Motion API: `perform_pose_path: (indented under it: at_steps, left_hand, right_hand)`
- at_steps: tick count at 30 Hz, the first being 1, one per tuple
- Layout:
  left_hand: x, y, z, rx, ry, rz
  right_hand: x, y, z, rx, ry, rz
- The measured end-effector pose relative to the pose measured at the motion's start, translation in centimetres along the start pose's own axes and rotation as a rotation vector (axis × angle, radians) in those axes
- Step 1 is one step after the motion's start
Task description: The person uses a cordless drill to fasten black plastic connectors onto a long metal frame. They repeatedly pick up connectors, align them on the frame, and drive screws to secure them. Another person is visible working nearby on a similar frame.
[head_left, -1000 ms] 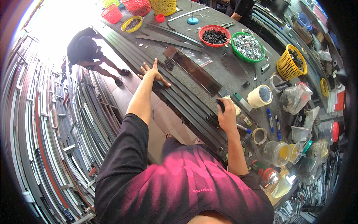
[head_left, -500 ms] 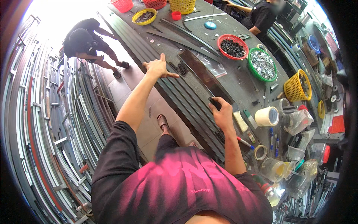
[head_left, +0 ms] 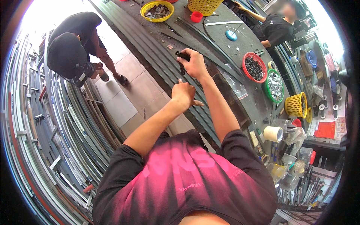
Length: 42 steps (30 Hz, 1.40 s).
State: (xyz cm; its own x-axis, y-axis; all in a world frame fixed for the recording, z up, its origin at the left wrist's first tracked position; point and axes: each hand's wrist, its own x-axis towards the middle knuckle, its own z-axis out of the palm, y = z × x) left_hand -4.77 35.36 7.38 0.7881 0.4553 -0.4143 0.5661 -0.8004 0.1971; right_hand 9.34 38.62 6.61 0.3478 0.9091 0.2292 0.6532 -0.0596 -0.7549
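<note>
My right hand (head_left: 195,66) is closed around a short black cylindrical object (head_left: 182,55), which looks like a tool handle; its lower part is hidden by the fingers. This hand is over the far part of the long grey metal profiles (head_left: 150,50) along the table's left edge. Just nearer, my left hand (head_left: 183,95) reaches over the same profiles, palm down. One finger points forward and the thumb sticks out to the right; nothing shows in it. Small black pieces (head_left: 182,69) lie on the profiles between the two hands.
Red (head_left: 245,71) and green (head_left: 268,85) baskets of small parts stand right on the table, near a yellow basket (head_left: 294,105) and a tape roll (head_left: 273,134). A person (head_left: 71,48) bends over the left aisle beside racked metal bars (head_left: 48,131); another (head_left: 277,28) sits across the table.
My right hand has moved forward and left with the black object. My left hand has come back toward me and right, its fingers less spread. The person in the aisle appears closer.
</note>
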Motion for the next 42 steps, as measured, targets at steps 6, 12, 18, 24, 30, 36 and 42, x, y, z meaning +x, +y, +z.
perform_pose_path:
  at_steps: [6,12,18,24,30,36,42]
  left_hand:
    - [-0.1,-1.6,0.7,-0.093,-0.002,0.078]
    - [-0.3,-2.6,1.3,-0.095,0.041,0.160]
    - [-1.0,-2.3,1.3,-0.116,0.130,0.170]
    - [-0.6,-2.4,1.5,-0.166,0.093,0.168]
    - [-1.0,-3.0,2.4,-0.124,0.212,0.196]
    - [-0.9,-3.4,2.5,-0.109,0.212,0.207]
    - [-1.5,-3.6,1.7,-0.134,0.192,0.202]
  right_hand:
    - [3.8,2.2,3.8,-0.107,-0.346,0.069]
    - [3.1,3.0,4.1,-0.160,-0.269,0.037]
    - [1.1,2.9,3.0,-0.189,-0.197,0.116]
    - [-1.2,3.4,2.3,-0.167,-0.296,0.218]
    - [-1.4,3.4,2.0,-0.147,-0.307,0.291]
    - [-1.4,3.4,1.6,-0.148,-0.340,0.296]
    - [-1.3,3.5,1.5,-0.157,-0.351,0.275]
